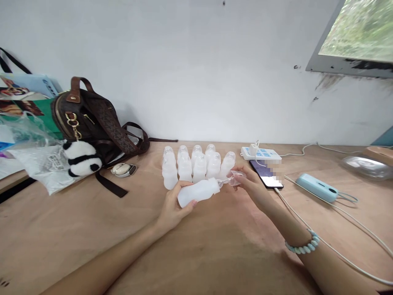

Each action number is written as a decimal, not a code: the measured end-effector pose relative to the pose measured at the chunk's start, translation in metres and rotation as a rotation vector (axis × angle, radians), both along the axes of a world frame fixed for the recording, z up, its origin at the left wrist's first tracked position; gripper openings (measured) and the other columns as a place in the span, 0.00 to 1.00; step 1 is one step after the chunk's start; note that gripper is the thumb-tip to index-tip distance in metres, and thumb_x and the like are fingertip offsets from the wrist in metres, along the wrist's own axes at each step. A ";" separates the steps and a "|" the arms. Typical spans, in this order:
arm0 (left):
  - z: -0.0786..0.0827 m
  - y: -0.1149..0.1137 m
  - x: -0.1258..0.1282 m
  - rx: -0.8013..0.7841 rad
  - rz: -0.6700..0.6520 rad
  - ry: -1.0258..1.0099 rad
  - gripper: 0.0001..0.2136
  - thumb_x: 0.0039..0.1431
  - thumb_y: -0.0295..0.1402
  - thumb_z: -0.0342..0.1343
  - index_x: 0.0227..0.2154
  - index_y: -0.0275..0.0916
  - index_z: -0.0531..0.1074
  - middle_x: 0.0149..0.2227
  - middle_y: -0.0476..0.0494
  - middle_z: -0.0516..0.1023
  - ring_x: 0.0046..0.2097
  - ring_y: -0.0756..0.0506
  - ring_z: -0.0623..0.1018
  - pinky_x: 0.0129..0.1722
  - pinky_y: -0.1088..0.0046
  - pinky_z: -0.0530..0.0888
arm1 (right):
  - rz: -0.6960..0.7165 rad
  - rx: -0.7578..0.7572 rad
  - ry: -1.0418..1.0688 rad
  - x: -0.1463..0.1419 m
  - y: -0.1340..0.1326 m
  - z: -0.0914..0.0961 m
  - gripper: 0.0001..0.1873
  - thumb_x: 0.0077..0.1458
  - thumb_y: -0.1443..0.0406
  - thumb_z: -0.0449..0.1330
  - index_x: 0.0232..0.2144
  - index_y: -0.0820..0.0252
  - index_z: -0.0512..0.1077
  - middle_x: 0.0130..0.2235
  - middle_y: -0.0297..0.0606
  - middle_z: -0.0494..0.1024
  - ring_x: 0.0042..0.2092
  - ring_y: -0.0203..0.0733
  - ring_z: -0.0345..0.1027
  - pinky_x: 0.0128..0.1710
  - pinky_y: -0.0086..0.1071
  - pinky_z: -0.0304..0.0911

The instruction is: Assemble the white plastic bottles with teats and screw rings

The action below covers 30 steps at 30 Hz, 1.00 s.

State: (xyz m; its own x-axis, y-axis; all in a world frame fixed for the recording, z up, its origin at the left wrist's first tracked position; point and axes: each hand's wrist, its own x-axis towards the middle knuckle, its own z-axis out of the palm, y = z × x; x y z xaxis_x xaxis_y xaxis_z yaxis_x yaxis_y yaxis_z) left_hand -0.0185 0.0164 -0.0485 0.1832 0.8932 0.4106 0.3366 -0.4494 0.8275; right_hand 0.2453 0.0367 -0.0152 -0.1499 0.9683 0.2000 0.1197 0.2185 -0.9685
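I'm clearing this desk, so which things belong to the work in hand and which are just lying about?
In hand: white bottle in the left hand; clear cap in the right hand; standing bottles behind them.
Lying about: brown bag, panda toy, phone, power strip, blue power bank.

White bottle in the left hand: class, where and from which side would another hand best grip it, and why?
Probably the body near its shoulder, fingers from above. The bottle lies almost level, neck rightward; the left hand cups its base from below, and the right hand holds a clear cap at the neck.
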 end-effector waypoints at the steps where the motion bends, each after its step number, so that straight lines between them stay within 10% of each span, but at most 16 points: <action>1: -0.001 0.000 0.000 0.008 -0.004 0.015 0.17 0.51 0.41 0.57 0.41 0.37 0.69 0.39 0.45 0.78 0.37 0.49 0.75 0.38 0.76 0.73 | 0.026 0.018 0.024 -0.001 -0.002 0.001 0.18 0.55 0.53 0.61 0.40 0.59 0.66 0.39 0.37 0.72 0.34 0.34 0.66 0.32 0.29 0.64; 13: -0.009 -0.001 -0.004 0.176 -0.126 0.219 0.19 0.56 0.48 0.55 0.44 0.39 0.69 0.41 0.45 0.79 0.40 0.49 0.77 0.40 0.75 0.75 | 0.231 0.141 -0.160 -0.024 -0.022 -0.005 0.24 0.47 0.53 0.69 0.44 0.56 0.72 0.45 0.38 0.76 0.47 0.42 0.69 0.38 0.29 0.66; 30: -0.017 0.002 -0.005 0.285 -0.141 0.215 0.22 0.56 0.51 0.54 0.46 0.39 0.67 0.41 0.44 0.78 0.38 0.50 0.78 0.40 0.75 0.76 | 0.141 0.148 -0.122 -0.035 -0.031 -0.009 0.17 0.42 0.64 0.68 0.38 0.59 0.75 0.37 0.36 0.77 0.36 0.36 0.68 0.33 0.27 0.62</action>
State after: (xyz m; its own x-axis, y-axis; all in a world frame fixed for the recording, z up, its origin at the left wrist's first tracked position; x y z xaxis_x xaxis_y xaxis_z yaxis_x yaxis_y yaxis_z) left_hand -0.0231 0.0183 -0.0655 0.4049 0.7086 0.5780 0.4076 -0.7056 0.5796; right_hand 0.2108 0.0056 -0.0245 -0.3134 0.8976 0.3100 0.1921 0.3796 -0.9050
